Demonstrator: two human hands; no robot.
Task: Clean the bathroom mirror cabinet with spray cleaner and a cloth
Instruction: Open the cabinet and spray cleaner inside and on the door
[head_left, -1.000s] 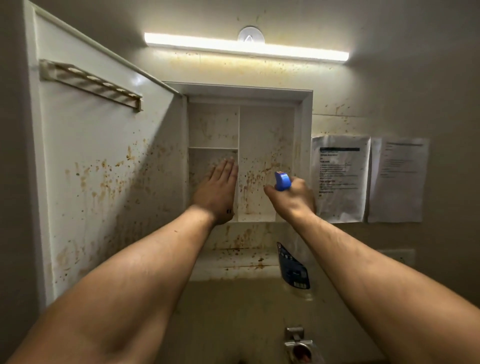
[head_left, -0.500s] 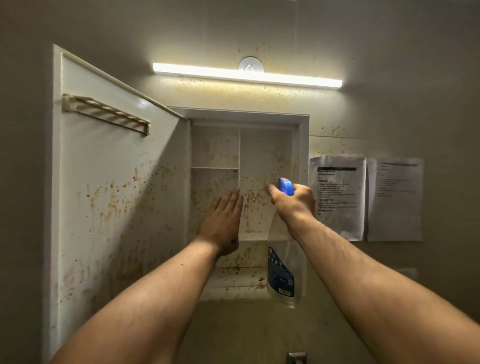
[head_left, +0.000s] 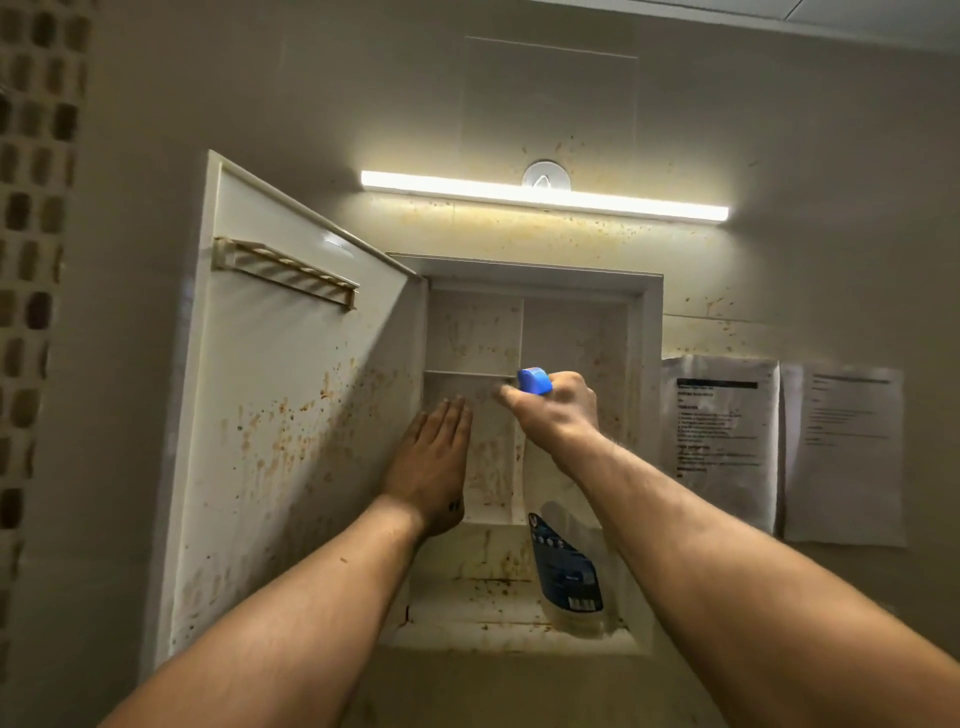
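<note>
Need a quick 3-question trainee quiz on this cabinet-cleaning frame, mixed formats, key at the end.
1. True or false: the cabinet door is shut.
2. Which hand holds the spray bottle?
A. left hand
B. right hand
C. neither
3. Fill in: the left hand lies open and flat inside the lower-left ____ of the cabinet.

Key:
1. False, it is swung open to the left.
2. B
3. compartment

Both bare forearms reach up and forward; left hand (head_left: 434, 457) flat, fingers together; right hand (head_left: 558, 410) curled in a fist-like grip.
</note>
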